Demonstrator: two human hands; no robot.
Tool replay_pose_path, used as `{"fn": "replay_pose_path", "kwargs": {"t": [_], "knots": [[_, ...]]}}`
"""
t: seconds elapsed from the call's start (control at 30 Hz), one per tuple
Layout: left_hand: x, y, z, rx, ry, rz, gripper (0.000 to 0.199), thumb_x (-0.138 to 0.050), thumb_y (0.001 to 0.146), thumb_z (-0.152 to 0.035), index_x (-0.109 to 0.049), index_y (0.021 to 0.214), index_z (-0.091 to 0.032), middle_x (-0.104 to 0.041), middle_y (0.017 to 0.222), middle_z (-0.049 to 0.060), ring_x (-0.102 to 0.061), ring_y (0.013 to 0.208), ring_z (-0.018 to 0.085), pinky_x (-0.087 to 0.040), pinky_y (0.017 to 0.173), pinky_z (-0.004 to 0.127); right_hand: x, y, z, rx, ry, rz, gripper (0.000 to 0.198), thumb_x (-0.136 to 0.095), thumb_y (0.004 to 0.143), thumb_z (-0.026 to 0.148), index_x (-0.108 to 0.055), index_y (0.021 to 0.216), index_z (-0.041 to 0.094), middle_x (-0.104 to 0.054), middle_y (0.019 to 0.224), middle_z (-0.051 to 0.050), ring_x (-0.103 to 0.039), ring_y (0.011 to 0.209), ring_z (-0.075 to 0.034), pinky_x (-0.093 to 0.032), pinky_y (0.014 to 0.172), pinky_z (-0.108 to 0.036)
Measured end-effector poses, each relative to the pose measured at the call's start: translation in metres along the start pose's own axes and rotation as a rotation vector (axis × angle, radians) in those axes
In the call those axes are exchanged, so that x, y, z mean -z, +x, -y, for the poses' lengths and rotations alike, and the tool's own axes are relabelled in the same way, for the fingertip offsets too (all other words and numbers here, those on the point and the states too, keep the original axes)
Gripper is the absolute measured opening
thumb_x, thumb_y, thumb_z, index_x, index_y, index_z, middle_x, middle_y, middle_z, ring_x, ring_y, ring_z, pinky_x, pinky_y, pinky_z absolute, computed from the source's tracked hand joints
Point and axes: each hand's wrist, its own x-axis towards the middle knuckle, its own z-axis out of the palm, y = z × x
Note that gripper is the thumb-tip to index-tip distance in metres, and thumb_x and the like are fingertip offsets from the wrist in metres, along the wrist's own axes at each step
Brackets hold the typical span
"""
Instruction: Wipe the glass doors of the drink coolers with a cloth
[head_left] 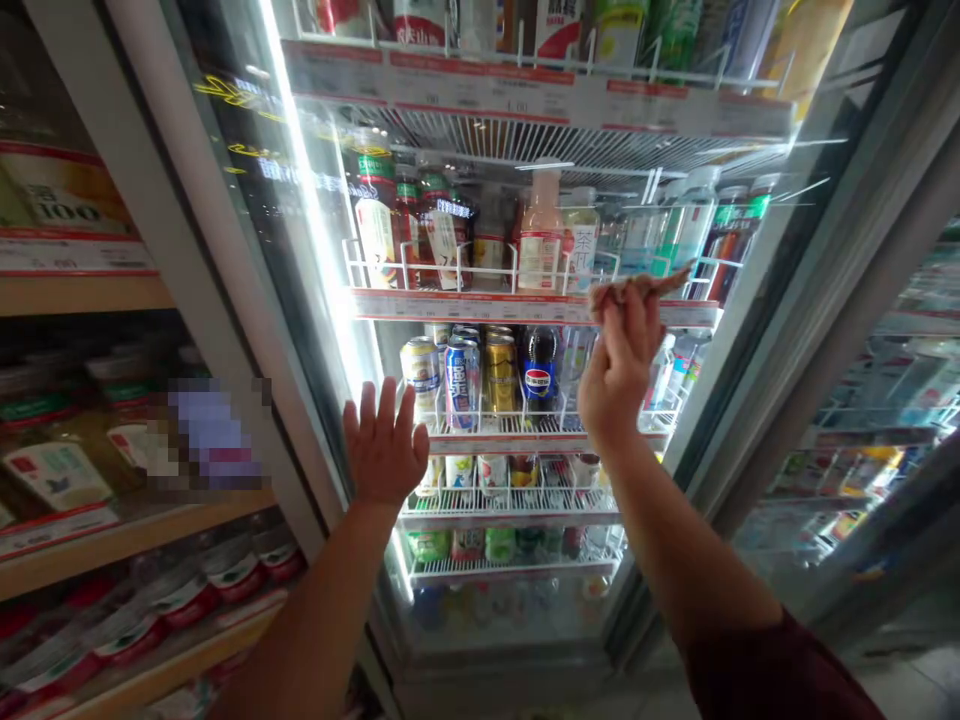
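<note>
My left hand (384, 440) is raised with its fingers spread and lies flat toward the left part of a glass fridge door (480, 610). Nothing is in it. To the right and higher, my right hand (619, 370) is closed on a crumpled brownish cloth (637, 288), whose end sticks out to the right. The cloth appears pressed to the glass, in front of the shelf with bottles. Behind the glass, between my hands, stand drink cans (461, 380) and a dark Pepsi bottle (539, 365).
White wire shelves with price strips (480, 308) hold bottles and cans inside the fridge. At left, wooden-edged shelves (135, 540) carry bottles and red-labelled jars. The door's metal frame (780, 380) runs along the right, with another glass door (877, 400) beyond it.
</note>
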Motion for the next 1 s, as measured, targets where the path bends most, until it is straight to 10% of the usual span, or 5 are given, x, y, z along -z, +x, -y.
{"fn": "replay_pose_path", "kwargs": {"t": [0.13,0.4,0.6,0.83,1.0], "knots": [[0.002,0.002,-0.001,-0.025,0.021,-0.006,0.069,-0.051,0.106,-0.035,-0.031,0.172,-0.029,-0.036,0.176,0.011,-0.016,0.169,0.033,-0.011,0.138,0.061,0.007,-0.046,0.027,0.272,0.080,0.386,0.072,-0.047,0.105,0.013,-0.039,0.166,0.049,-0.061,0.161,0.005,-0.046,0.160,-0.024,-0.042,0.131,-0.056],[0.002,0.004,-0.002,-0.037,0.038,-0.023,0.074,-0.051,0.106,-0.036,-0.023,0.174,-0.033,-0.033,0.177,0.009,-0.016,0.170,0.031,-0.014,0.137,0.060,0.012,-0.012,-0.020,0.091,-0.017,-0.106,0.064,-0.041,0.109,0.018,-0.041,0.167,0.044,-0.053,0.168,-0.003,-0.042,0.162,-0.036,-0.034,0.127,-0.076],[0.001,0.003,-0.001,-0.026,0.036,-0.018,0.075,-0.049,0.107,-0.038,-0.020,0.175,-0.036,-0.032,0.178,0.008,-0.016,0.170,0.032,-0.017,0.135,0.065,0.016,-0.059,0.024,0.326,0.020,0.387,0.071,-0.043,0.106,0.015,-0.036,0.167,0.050,-0.067,0.155,0.005,-0.052,0.156,-0.022,-0.050,0.126,-0.053],[0.002,0.004,0.000,-0.042,0.022,-0.018,0.078,-0.051,0.105,-0.036,-0.017,0.175,-0.036,-0.025,0.180,0.006,-0.014,0.170,0.033,-0.013,0.137,0.063,0.002,0.015,-0.013,0.015,-0.039,-0.060,0.060,-0.034,0.110,0.021,-0.044,0.167,0.038,-0.051,0.169,-0.005,-0.035,0.165,-0.033,-0.032,0.129,-0.074],[0.002,0.003,0.001,-0.046,0.013,-0.030,0.076,-0.052,0.105,-0.035,-0.021,0.175,-0.036,-0.028,0.179,0.007,-0.015,0.170,0.032,-0.013,0.137,0.062,-0.005,0.009,0.032,0.226,-0.026,0.207,0.058,-0.037,0.111,0.020,-0.046,0.164,0.042,-0.061,0.162,0.002,-0.036,0.165,-0.022,-0.035,0.134,-0.056]]}}
